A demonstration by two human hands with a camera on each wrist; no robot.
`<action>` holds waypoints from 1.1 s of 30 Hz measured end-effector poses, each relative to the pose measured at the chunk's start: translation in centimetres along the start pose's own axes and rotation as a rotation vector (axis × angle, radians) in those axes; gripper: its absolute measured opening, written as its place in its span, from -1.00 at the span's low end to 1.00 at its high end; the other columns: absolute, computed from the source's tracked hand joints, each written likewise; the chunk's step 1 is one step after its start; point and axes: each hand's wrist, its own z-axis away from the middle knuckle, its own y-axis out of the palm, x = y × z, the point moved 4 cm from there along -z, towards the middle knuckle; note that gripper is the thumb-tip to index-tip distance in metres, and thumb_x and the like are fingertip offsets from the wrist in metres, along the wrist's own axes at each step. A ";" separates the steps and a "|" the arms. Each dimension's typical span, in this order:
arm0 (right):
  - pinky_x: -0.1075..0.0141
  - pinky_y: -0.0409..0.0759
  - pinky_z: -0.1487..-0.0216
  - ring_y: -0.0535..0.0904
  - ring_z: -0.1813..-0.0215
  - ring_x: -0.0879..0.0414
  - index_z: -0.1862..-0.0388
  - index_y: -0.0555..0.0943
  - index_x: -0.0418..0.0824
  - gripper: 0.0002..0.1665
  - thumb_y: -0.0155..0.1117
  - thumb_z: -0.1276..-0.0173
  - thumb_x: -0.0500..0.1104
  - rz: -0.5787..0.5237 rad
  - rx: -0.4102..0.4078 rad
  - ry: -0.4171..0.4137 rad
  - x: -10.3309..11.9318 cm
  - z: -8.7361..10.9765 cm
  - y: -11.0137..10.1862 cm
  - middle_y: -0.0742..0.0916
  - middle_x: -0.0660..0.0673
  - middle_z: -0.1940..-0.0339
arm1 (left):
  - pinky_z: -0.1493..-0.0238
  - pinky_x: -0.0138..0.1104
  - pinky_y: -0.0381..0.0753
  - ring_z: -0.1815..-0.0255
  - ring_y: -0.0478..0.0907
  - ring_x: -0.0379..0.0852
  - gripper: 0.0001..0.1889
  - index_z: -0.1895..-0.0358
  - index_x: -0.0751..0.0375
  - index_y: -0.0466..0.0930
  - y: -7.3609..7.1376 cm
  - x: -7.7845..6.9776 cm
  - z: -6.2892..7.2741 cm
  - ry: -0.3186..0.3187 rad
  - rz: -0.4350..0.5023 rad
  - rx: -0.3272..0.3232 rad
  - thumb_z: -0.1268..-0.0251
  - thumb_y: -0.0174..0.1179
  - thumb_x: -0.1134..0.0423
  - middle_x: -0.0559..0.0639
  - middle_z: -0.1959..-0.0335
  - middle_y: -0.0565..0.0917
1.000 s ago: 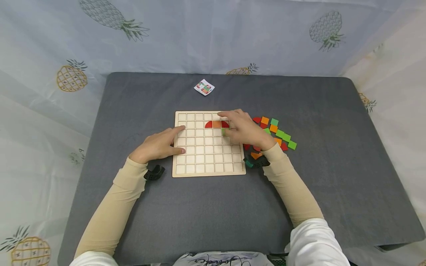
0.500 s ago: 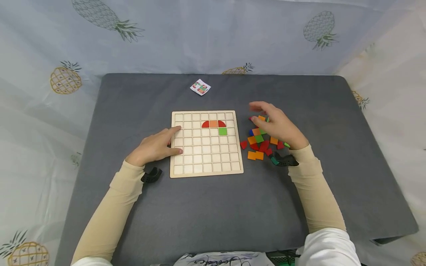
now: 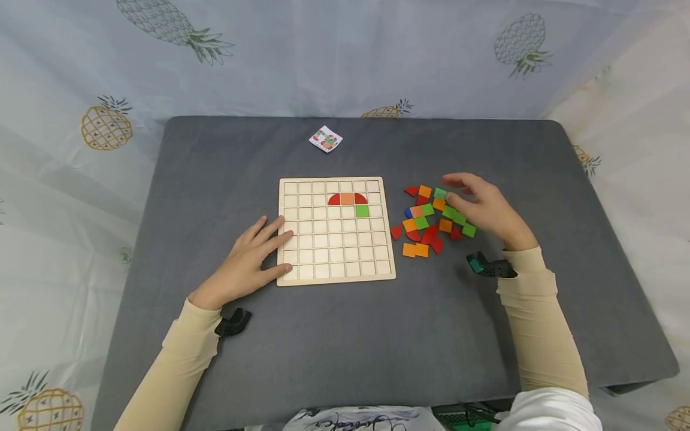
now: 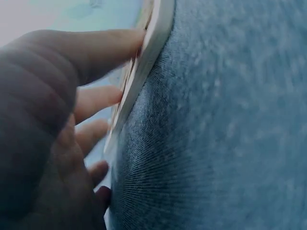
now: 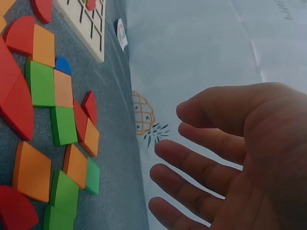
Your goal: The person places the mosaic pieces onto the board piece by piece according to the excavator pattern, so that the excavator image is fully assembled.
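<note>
Two relaxed hands: left on board, right near tiles; clothing's script unreadable.

Widest free room I see: bare grey tabletop, lower middle of the frame, between the sleeved forearms. Second stretch at right, beyond the right hand, which hangs over the right edge of the loose tiles. Lane right of the grid board pinched by one red tile. Left hand obstructs the board's left edge. Upper middle: passage around the small card; curtain behind.
</note>
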 end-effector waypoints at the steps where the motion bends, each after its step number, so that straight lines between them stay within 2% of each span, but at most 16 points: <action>1: -0.30 0.28 -0.46 0.32 -0.47 -0.28 -0.48 0.36 -0.26 -0.41 0.09 -0.60 -0.03 0.004 0.001 0.008 -0.2 0.1 0.0 0.46 -0.27 -0.48 | -0.56 0.33 -0.17 -0.70 -0.23 0.27 -0.26 -0.59 0.01 0.22 0.2 0.1 0.1 0.001 0.004 0.004 -0.42 0.27 -0.03 0.07 -0.70 -0.01; 9: -0.28 0.28 -0.46 0.30 -0.47 -0.30 -0.48 0.38 -0.24 -0.42 0.08 -0.61 -0.01 0.020 0.011 0.059 -1.6 -0.3 -0.4 0.45 -0.29 -0.49 | -0.56 0.32 -0.19 -0.71 -0.24 0.25 -0.26 -0.58 0.05 0.23 0.3 0.6 0.6 0.004 0.063 -0.008 -0.42 0.28 0.00 0.07 -0.69 0.01; 15: -0.28 0.26 -0.47 0.29 -0.47 -0.31 -0.48 0.36 -0.26 -0.41 0.07 -0.61 0.00 0.051 0.020 0.094 -2.8 -0.6 -0.5 0.43 -0.32 -0.49 | -0.57 0.31 -0.18 -0.71 -0.21 0.23 -0.26 -0.58 0.05 0.23 0.3 0.8 0.8 0.016 0.060 -0.030 -0.41 0.28 -0.01 0.06 -0.69 0.03; 22: -0.33 0.32 -0.42 0.28 -0.49 -0.35 -0.49 0.37 -0.29 -0.40 0.09 -0.60 -0.04 0.119 0.085 0.158 -4.4 -0.4 0.1 0.37 -0.36 -0.51 | -0.57 0.31 -0.17 -0.71 -0.20 0.22 -0.26 -0.58 0.05 0.24 0.4 0.7 0.5 0.023 0.058 -0.025 -0.42 0.27 -0.01 0.07 -0.69 0.04; 29: -0.35 0.33 -0.40 0.29 -0.45 -0.39 -0.44 0.42 -0.39 -0.41 0.13 -0.57 -0.09 0.188 0.108 0.147 -4.7 -0.2 0.7 0.41 -0.45 -0.44 | -0.58 0.31 -0.18 -0.71 -0.21 0.22 -0.26 -0.58 0.04 0.23 0.6 0.9 0.4 0.020 0.058 -0.020 -0.42 0.27 -0.01 0.05 -0.69 0.03; 33: -0.34 0.35 -0.37 0.32 -0.39 -0.39 -0.41 0.44 -0.42 -0.40 0.16 -0.55 -0.08 0.226 0.102 0.127 -4.9 -0.1 1.0 0.43 -0.47 -0.38 | -0.58 0.31 -0.18 -0.71 -0.18 0.22 -0.30 -0.56 0.05 0.26 0.6 0.9 0.4 0.011 0.082 -0.039 -0.43 0.27 0.02 0.05 -0.68 0.06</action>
